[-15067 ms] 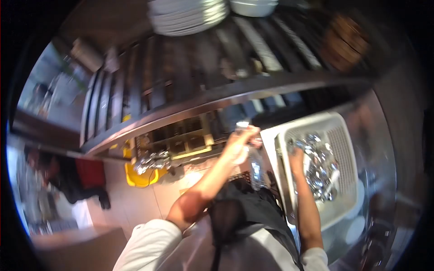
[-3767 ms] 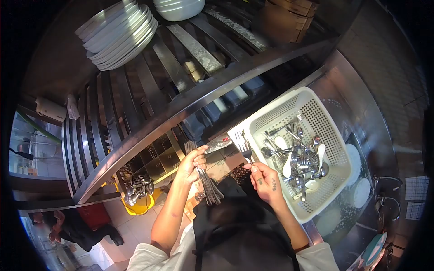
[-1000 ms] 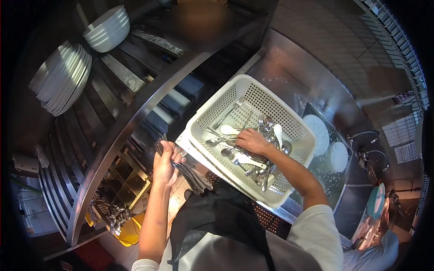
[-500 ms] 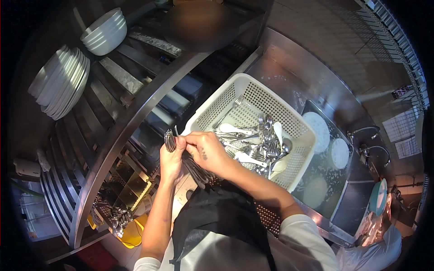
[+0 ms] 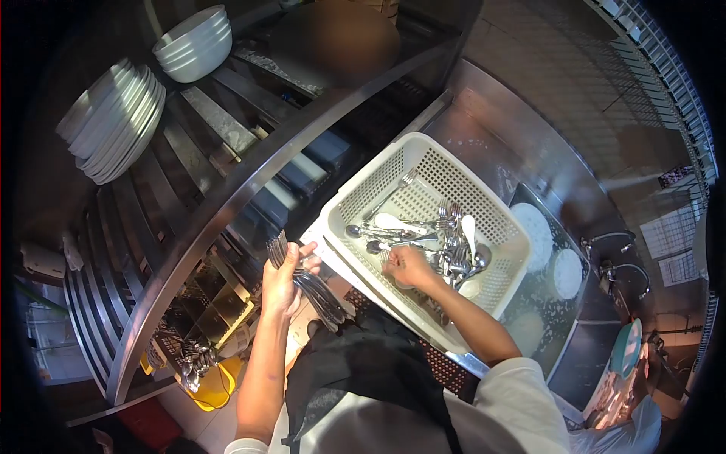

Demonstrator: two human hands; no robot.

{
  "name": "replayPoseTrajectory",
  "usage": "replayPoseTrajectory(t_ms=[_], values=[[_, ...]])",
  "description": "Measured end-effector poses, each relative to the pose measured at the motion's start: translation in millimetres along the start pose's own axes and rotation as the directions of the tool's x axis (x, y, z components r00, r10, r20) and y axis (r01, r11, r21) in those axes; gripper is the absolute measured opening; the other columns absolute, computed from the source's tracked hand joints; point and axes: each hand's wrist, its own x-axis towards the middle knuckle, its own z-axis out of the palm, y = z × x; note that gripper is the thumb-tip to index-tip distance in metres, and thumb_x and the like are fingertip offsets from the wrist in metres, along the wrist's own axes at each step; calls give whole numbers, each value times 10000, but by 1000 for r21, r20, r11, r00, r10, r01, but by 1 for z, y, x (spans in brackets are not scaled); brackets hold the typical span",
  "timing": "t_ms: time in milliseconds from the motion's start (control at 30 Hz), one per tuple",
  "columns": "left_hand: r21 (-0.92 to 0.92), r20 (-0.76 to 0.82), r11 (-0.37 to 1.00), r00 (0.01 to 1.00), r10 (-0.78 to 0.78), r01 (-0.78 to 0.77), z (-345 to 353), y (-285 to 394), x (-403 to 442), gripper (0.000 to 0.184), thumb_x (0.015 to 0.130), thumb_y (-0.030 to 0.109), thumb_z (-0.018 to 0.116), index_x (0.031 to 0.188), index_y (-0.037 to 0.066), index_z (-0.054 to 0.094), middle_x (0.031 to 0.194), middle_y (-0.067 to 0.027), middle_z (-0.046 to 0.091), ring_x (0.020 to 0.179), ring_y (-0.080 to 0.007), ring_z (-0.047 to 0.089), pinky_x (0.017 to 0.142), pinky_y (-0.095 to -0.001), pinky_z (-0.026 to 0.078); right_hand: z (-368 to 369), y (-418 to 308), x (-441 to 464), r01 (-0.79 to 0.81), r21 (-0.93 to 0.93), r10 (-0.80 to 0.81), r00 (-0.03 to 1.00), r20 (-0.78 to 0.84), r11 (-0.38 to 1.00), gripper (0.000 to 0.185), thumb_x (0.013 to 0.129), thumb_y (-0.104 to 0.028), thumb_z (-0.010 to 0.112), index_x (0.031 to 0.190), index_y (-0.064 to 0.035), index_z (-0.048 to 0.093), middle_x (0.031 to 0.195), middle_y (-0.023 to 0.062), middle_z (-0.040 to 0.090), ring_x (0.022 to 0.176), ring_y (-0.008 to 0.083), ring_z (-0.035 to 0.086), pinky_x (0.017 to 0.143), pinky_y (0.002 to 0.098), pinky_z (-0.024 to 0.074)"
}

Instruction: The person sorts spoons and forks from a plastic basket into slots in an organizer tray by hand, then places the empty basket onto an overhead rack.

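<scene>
A bundle of forks [image 5: 321, 296] is gripped in my left hand [image 5: 281, 284], tines up past the thumb and handles slanting down toward the apron. My right hand [image 5: 410, 266] reaches into a white perforated plastic basket [image 5: 348, 193], its fingers closed together among the cutlery. What those fingers hold, if anything, is hidden. Around them lie metal spoons, more forks, a ladle [image 5: 482, 258] and white soup spoons [image 5: 469, 229]. One fork [image 5: 392, 194] rests apart near the basket's far left corner.
Right of the basket, a sink [image 5: 556, 310] holds water and white plates [image 5: 565, 275], with taps [image 5: 616, 280] behind. On the left, a slatted metal shelf [image 5: 204, 170] carries stacked bowls [image 5: 195, 45] and plates [image 5: 121, 125]. Below it are a cutlery rack [image 5: 219, 303] and yellow container [image 5: 215, 390].
My right hand has left the fork bundle and moved right, down into the basket. My left hand keeps the forks, now lower, with some fingers loosened. The view has shifted slightly.
</scene>
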Motion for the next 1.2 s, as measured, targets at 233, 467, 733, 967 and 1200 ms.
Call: replayPoseTrajectory(t_ms=[233,467,733,967,1200], values=[[158,233,977,967,104,-143,15,-22,14,455,781,458,592,917,34,500,972,-98,559,827,-184,557,717,-307,473,-41,-136,-1,444,325,-264,842,-470,835,129,796,-113,608,791,16,619,658,175,599,524,206,605,482,312,446],[385,162,824,910,382,-415,21,-5,10,389,770,364,662,866,58,442,746,16,471,689,-82,450,648,-236,404,-59,-162,14,291,667,-182,956,-229,686,171,780,-61,554,908,44,600,751,214,622,675,318,636,577,357,499],[-135,-168,971,970,176,-199,5,4,-22,298,845,78,566,1114,103,440,730,10,460,542,-87,433,545,-266,430,-28,51,146,-240,399,443,698,-563,885,294,710,-148,660,949,10,589,828,174,627,766,313,606,705,381,487],[-272,-126,959,991,45,-79,-25,1,-38,168,857,229,584,993,140,545,708,51,455,567,-47,402,532,-222,407,0,62,191,-336,562,643,544,-540,756,262,713,-210,701,836,6,618,768,158,629,752,280,612,707,377,472],[-153,127,985,990,-66,86,-6,8,-5,196,880,291,528,951,110,505,1164,-174,524,931,-248,578,706,-324,516,-72,-58,99,379,762,93,864,-494,525,82,834,-64,577,855,14,566,670,33,589,567,100,540,527,229,445]])
